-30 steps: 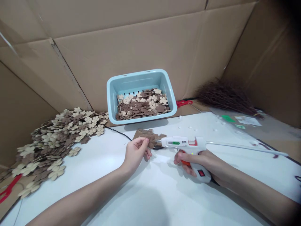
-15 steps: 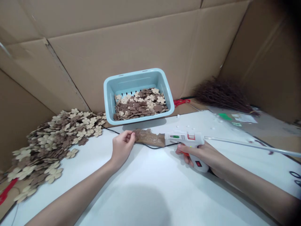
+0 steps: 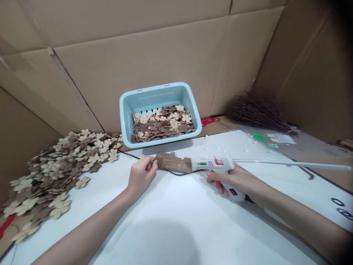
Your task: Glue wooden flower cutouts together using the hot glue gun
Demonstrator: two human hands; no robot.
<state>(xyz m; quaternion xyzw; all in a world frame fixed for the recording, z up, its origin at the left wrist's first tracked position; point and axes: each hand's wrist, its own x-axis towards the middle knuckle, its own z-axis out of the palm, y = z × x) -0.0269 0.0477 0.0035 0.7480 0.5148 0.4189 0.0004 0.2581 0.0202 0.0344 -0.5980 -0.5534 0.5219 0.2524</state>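
At the far left, a red plastic object [image 3: 7,223] juts in at the edge of the white worktop [image 3: 165,209]. Beside it spreads a heap of flat, four-petalled flowers in cream and brown [image 3: 74,156], running back to the tall brown cardboard wall [image 3: 149,51].

Right of the heap, the left hand [image 3: 142,175] rests at the left end of a torn, flat piece of brown cardboard [image 3: 173,163]. Its fingers are curled with the thumb against the forefinger; whether anything is pinched between them cannot be told. The torn piece lies on the worktop in front of a light-blue rectangular plastic basin [image 3: 162,142], and shows whitish streaks. The basin holds more cream and brown flowers [image 3: 162,123]. A thin black cable [image 3: 178,174] passes along the near edge of the torn piece.

Next comes a white glue gun with an orange trigger [image 3: 213,164], gripped in the right hand [image 3: 230,180]. The gun points left, its front just at the torn piece's right end; contact cannot be made out. Behind it lie red-handled scissors [image 3: 211,120], near the basin.

Further right, a long translucent glue stick [image 3: 298,164] extends from the gun's rear. Beyond it lie a bundle of dark, thin twigs [image 3: 256,112], a bright green label [image 3: 259,137] and a white slip of paper [image 3: 281,138].
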